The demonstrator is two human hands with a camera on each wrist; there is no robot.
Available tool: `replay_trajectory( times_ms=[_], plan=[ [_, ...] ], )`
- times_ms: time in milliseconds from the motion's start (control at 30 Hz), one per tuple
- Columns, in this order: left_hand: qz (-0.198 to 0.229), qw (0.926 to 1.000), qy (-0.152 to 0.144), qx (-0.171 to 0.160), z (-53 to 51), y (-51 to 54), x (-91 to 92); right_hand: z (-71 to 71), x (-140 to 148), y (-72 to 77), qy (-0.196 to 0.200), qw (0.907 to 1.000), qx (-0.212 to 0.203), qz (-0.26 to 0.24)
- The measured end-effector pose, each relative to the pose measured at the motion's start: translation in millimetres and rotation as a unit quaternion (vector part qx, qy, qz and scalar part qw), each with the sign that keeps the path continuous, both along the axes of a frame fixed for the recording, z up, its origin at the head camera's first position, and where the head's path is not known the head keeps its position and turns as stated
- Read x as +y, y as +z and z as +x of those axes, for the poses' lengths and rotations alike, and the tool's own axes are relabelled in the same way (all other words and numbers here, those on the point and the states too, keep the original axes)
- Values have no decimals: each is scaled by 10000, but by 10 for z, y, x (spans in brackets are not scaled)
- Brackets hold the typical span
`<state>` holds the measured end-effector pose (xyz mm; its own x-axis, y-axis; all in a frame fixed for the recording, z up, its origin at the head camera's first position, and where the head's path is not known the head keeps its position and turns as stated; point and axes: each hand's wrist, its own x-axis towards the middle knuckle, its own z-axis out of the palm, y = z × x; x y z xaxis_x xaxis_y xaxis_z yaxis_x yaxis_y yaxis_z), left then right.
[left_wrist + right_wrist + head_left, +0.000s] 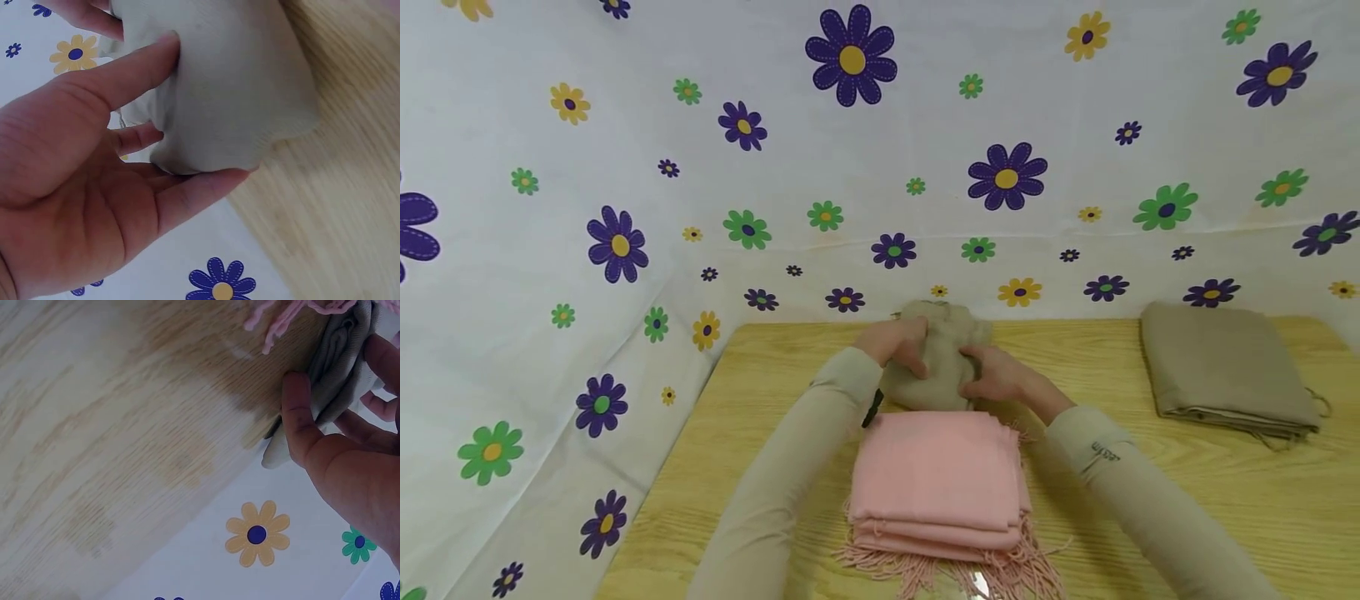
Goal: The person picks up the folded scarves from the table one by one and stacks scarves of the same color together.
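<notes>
A bundled beige-grey cloth (pixel 942 367) lies at the table's back edge, behind a folded pink fringed cloth (pixel 936 471). My left hand (pixel 895 343) grips its left side; in the left wrist view, the thumb of that hand (pixel 94 162) lies on top of the cloth (pixel 231 81) and the fingers curl underneath. On the opposite side my right hand (pixel 1006 377) holds the cloth. The right wrist view has this hand (pixel 356 450) with its fingers around the layered edge of the cloth (pixel 337 375), and pink fringe (pixel 284 322) beside it.
A folded tan cloth (pixel 1225 367) with a few loose threads lies at the right on the wooden table (pixel 775 367). White sheeting (pixel 910 142) printed with flowers hangs behind the table and along its left side.
</notes>
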<state>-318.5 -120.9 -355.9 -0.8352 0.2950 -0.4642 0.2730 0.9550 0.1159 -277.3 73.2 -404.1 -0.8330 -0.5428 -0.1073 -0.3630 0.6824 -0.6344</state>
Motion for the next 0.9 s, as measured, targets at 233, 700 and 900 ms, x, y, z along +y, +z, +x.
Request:
replay_trajectory(
  times_ms=[233, 700, 900],
  plan=[
    [-348, 9993, -143, 31, -16, 10, 74, 11, 41, -30, -22, 10000, -19, -25],
    [-167, 9988, -447, -142, -37, 72, 275, -22, 279, -34, -119, 9994, -200, -262],
    [277, 9975, -360, -540, -60, 42, 309, -33, 348, -24, -176, 9989, -323, -296]
  ],
)
